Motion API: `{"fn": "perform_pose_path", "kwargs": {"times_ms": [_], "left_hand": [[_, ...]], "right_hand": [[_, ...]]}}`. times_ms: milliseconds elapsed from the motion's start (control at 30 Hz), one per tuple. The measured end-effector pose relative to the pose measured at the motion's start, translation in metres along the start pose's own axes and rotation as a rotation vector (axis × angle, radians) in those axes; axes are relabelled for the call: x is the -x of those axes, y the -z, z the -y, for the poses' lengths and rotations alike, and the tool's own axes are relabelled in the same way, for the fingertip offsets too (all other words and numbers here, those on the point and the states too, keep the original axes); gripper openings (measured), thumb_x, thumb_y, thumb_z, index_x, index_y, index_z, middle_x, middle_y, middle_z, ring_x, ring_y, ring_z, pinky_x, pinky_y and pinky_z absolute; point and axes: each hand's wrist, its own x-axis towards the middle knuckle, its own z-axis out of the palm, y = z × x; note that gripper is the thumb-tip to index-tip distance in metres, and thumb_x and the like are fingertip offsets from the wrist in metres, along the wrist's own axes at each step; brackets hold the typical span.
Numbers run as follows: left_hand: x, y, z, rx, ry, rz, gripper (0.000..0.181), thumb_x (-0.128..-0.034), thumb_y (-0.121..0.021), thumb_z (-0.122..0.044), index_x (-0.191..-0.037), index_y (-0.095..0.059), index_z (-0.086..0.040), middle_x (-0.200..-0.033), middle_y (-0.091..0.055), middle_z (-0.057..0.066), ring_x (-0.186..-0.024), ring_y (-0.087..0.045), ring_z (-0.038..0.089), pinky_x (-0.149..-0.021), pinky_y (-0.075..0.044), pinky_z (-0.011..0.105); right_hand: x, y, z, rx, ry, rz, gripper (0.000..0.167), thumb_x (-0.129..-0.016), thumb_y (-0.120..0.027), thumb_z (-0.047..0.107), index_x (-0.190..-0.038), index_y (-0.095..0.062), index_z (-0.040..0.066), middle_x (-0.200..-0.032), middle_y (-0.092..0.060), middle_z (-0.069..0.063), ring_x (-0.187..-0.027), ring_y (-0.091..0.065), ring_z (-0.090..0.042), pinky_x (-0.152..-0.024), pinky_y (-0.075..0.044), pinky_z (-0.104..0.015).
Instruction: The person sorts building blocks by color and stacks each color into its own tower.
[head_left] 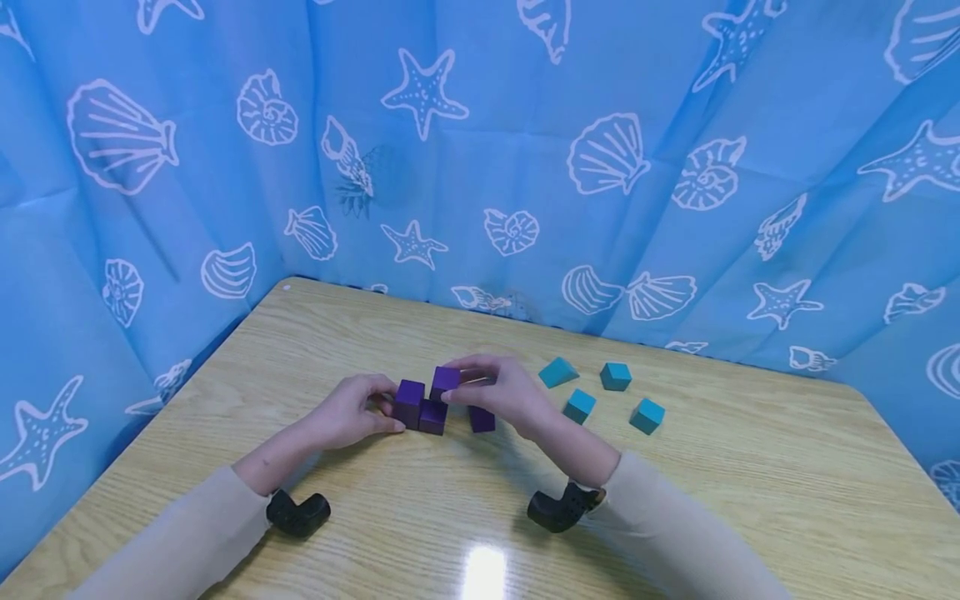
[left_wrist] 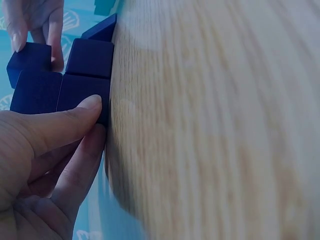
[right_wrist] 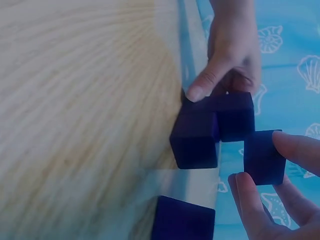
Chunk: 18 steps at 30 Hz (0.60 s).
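Near the middle of the table, two purple cubes stand one on the other as a stack (head_left: 409, 404). My left hand (head_left: 352, 414) grips the stack's lower cube (left_wrist: 82, 90) low on its left side, thumb at the front. A third purple cube (head_left: 432, 418) sits against the stack's right side. Pinched between thumb and fingers of my right hand (head_left: 506, 393) is another purple cube (head_left: 446, 380), raised beside the stack's upper cube (right_wrist: 237, 117); whether it touches anything cannot be told. A separate purple block (head_left: 482, 420) lies on the table under the right hand, partly hidden.
Right of my right hand lie a teal wedge (head_left: 558, 372) and several teal cubes (head_left: 616, 377). The wooden table (head_left: 337, 325) reaches back to a blue curtain (head_left: 480, 150) with shell prints. Black wrist devices (head_left: 298, 513) sit at both cuffs.
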Motion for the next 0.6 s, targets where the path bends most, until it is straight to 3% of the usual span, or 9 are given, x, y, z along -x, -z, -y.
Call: {"fn": "perform_pose_path", "kwargs": {"times_ms": [600], "left_hand": [[0.0, 0.0, -0.001, -0.001, 0.01, 0.003, 0.03, -0.076, -0.079, -0.005, -0.104, -0.068, 0.001, -0.094, -0.067, 0.007, -0.08, -0.06, 0.013, -0.078, -0.048, 0.033]], "right_hand": [[0.003, -0.013, -0.012, 0.069, 0.069, 0.014, 0.038, -0.082, -0.076, 0.015, -0.117, -0.067, 0.005, -0.109, -0.069, -0.016, -0.097, -0.068, -0.023, -0.08, -0.055, -0.03]]}}
